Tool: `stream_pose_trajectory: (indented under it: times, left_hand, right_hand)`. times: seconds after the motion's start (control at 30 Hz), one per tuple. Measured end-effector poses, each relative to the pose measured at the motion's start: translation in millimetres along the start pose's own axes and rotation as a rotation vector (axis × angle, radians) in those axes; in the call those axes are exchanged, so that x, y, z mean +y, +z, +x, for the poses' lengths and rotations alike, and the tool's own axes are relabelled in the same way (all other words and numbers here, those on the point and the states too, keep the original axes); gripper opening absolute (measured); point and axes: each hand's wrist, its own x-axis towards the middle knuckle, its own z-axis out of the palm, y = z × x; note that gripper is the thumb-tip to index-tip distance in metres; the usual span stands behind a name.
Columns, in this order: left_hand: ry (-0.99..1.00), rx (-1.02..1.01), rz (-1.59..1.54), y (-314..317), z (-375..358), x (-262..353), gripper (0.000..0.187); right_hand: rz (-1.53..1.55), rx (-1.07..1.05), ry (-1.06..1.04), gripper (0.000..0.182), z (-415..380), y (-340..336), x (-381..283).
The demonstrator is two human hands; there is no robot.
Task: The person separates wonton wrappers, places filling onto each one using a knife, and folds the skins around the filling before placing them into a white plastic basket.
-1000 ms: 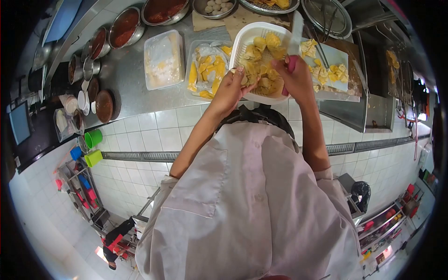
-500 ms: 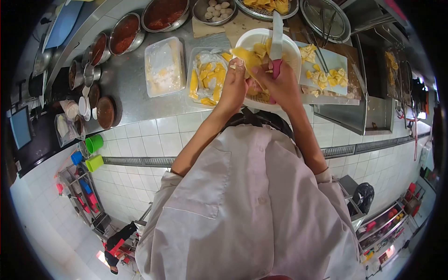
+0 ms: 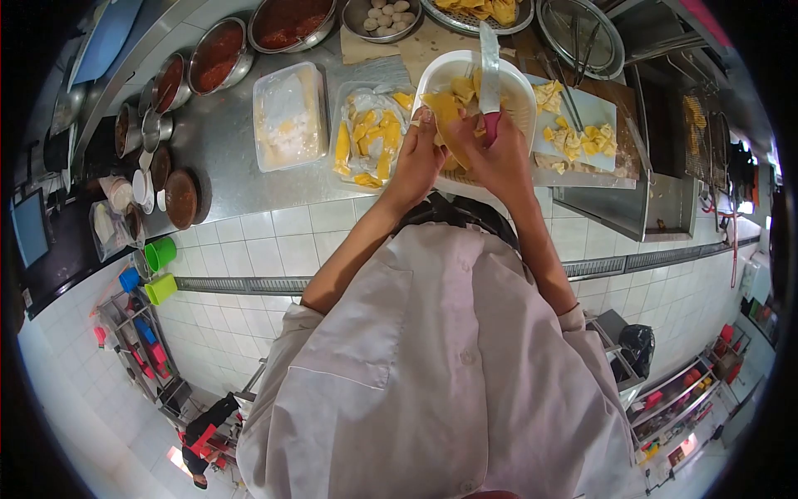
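Much of the white basket [image 3: 525, 96] is covered by both hands, and its contents are partly hidden. The yellow piece [image 3: 446, 115], thin, floppy and folded, is pinched above the basket by the left hand [image 3: 417, 163] and the right hand [image 3: 503, 162]; its lower end cannot be made out. The knife [image 3: 490, 79] is also gripped in the right hand, its pink handle partly covered, its smeared blade pointed far.
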Motion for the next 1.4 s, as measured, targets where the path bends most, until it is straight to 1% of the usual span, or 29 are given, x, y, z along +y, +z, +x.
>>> stream_pose_trajectory:
  times: [0.03,0.1,0.2,0.23,0.3,0.4,0.43,0.5,0.53,0.6,0.7,0.73,0.83,0.93,0.97,1.03,1.1,1.2,1.4]
  left_hand:
    - [-0.020,0.010,-0.007,0.4,-0.5,1.9,0.050]
    - [0.022,-0.011,-0.116,-6.1,2.0,-1.7,0.051]
    - [0.040,-0.001,-0.256,-8.8,4.1,2.1,0.055]
    - [0.036,0.008,-0.299,-8.3,4.7,4.2,0.056]
    - [0.090,0.013,-0.242,-6.8,4.9,6.1,0.057]
    - [0.145,0.044,-0.147,-2.5,3.1,8.0,0.057]
    - [0.159,0.058,-0.114,-1.4,1.9,8.2,0.056]
    - [0.126,0.141,-0.078,-0.8,0.1,7.0,0.056]
    - [0.109,0.182,-0.061,-1.0,0.2,5.8,0.056]
    - [0.072,0.178,0.037,-6.8,0.5,2.0,0.056]
    - [0.134,0.116,0.023,3.5,1.0,7.1,0.056]
    - [0.174,0.087,-0.009,8.9,1.1,9.3,0.057]
    - [0.242,0.118,0.035,12.5,2.0,10.3,0.057]
    - [0.223,0.131,0.140,7.0,1.3,10.5,0.056]
    - [0.247,0.133,0.178,5.9,1.7,10.4,0.057]
    - [0.290,0.136,0.256,4.9,2.6,10.1,0.058]
    - [0.325,0.121,0.245,4.9,5.0,10.4,0.057]
    - [0.342,0.090,0.252,4.7,6.8,13.0,0.056]
    - [0.306,0.060,0.249,-1.4,8.5,9.6,0.053]
  right_hand:
    - [0.008,0.056,-0.036,0.039,0.6,1.7,6.3]
    - [0.025,0.167,-0.111,0.038,2.5,3.6,27.1]
    - [0.206,0.098,0.116,0.040,-2.6,-7.4,30.5]
    - [0.223,0.063,0.135,0.042,-6.5,-9.7,27.3]
    - [0.256,-0.004,0.174,0.047,-16.2,-15.5,19.1]
    - [0.287,-0.018,0.075,0.041,-27.6,-8.4,13.4]
    - [0.312,-0.009,0.073,0.035,-29.1,-4.9,9.3]
    - [0.360,0.013,0.068,0.025,-30.6,1.1,0.3]
    - [0.330,0.001,0.056,0.022,-31.3,2.0,-2.8]
    - [0.267,-0.027,0.032,0.020,-31.7,2.8,-7.6]
    - [0.098,0.041,-0.228,0.022,-30.1,10.2,-2.8]
    - [0.093,0.039,-0.226,0.022,-30.0,12.2,-2.0]
    - [0.055,0.049,-0.240,0.020,-31.1,15.6,-2.3]
    - [-0.042,0.072,-0.296,0.017,-30.9,16.1,-7.2]
    - [-0.081,0.068,-0.312,0.017,-30.4,14.7,-11.5]
    - [-0.130,0.060,-0.322,0.020,-30.2,15.8,-11.9]
    - [-0.151,0.054,-0.314,0.024,-30.4,21.6,-3.0]
    - [-0.100,0.086,-0.350,0.025,-28.7,27.0,-1.4]
    - [-0.011,0.015,-0.268,0.029,-24.2,29.3,-0.8]
